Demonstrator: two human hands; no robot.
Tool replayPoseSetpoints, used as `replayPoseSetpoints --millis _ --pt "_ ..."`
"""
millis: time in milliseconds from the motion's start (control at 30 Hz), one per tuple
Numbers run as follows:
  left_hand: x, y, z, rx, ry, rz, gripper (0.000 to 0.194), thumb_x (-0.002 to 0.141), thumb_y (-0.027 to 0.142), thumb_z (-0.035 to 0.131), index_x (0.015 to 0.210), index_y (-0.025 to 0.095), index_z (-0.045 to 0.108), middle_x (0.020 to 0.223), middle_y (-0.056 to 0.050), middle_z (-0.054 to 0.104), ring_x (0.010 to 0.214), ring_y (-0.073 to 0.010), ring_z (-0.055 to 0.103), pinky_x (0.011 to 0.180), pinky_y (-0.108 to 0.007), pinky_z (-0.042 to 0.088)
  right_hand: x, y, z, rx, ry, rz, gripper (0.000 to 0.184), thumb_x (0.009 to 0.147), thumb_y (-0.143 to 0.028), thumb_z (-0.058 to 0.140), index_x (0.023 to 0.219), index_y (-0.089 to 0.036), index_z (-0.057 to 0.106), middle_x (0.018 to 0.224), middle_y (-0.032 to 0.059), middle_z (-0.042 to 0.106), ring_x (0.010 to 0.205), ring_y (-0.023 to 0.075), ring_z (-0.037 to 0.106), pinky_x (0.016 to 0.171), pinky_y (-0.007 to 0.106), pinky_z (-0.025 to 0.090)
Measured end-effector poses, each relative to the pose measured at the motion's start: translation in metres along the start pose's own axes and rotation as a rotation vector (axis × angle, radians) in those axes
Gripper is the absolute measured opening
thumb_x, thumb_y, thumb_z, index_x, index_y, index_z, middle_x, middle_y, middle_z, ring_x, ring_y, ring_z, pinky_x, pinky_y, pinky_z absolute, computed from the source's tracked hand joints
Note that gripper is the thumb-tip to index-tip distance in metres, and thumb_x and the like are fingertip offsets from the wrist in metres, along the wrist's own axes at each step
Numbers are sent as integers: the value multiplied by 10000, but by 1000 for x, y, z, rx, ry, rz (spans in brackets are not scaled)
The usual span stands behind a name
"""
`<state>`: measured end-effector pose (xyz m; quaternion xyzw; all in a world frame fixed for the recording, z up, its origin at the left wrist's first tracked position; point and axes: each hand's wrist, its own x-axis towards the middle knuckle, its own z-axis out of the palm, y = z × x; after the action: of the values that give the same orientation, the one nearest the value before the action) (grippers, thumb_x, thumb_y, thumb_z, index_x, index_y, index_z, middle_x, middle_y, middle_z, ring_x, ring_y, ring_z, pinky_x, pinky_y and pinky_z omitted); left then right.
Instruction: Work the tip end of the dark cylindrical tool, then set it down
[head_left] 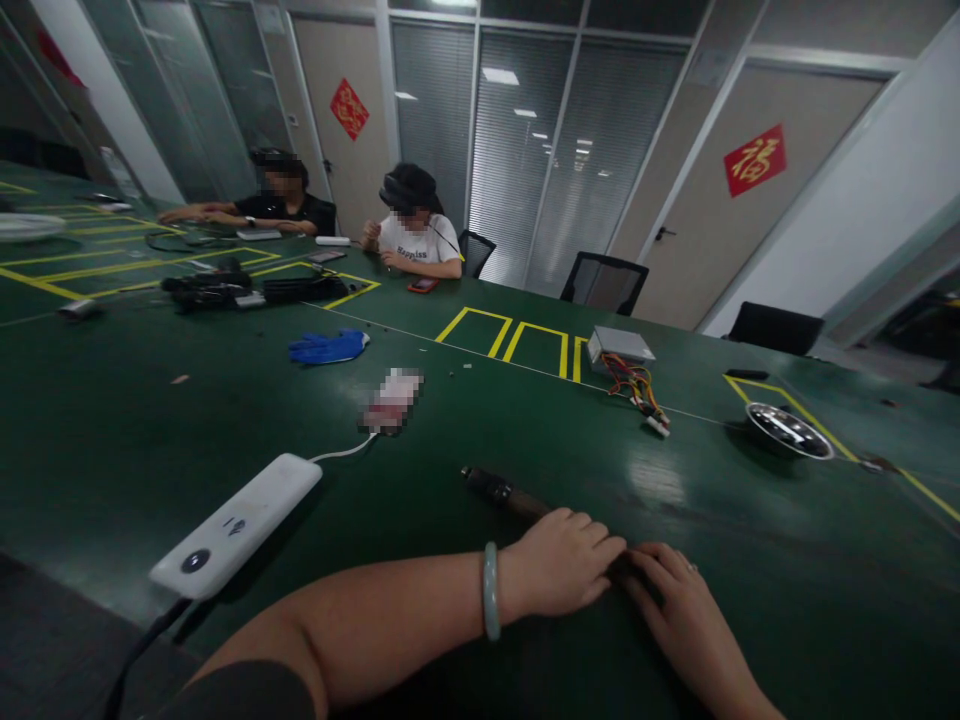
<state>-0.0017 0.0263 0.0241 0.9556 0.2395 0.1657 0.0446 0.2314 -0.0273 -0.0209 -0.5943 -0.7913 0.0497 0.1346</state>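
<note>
A dark, long-bodied electric screwdriver (502,490) lies slantwise over the green table, its narrow tip toward the upper left. My left hand (566,565), with a pale green bangle at the wrist, is closed over its rear part, so that stretch is hidden. Close against those fingertips, my right hand (686,610) bends its fingers around the dark tail end; a ring shows on one finger. What lies beneath both palms cannot be seen.
A white power strip (240,525) with a cable lies left, joined to a blurred-out device (391,400). Beyond are a blue glove (328,347), a power supply with loose wires (621,345) and a shiny metal bowl (789,430). Two people sit across the table.
</note>
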Motion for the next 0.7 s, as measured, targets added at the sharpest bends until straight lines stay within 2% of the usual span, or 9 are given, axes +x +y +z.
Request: replayPoseSetpoints --millis 267,533,700 --pt "-11 -12 1 -28 54 55 384 947 354 483 1280 164 457 1050 -71 606 977 -199 573 834 -318 420 6 -8 5 -31 -5 26 292 893 -457 543 1089 -257 626 1168 80 580 1043 255 562 905 432 454" --pt "-18 -20 -1 -54 67 62 390 938 332 511 1292 174 461 1081 -72 612 999 -190 578 837 -317 441 6 -2 14 -9 -12 23 302 888 -464 553 1103 -263 623 1169 75 578 1056 251 561 917 421 455" --pt "-17 -26 0 -100 109 52 385 932 443 507 1210 176 518 1063 -58 623 998 -194 574 846 -310 443 6 -1 15 -9 -11 39 321 889 -463 551 1142 -275 613 1186 72 568 1069 253 549 922 429 451"
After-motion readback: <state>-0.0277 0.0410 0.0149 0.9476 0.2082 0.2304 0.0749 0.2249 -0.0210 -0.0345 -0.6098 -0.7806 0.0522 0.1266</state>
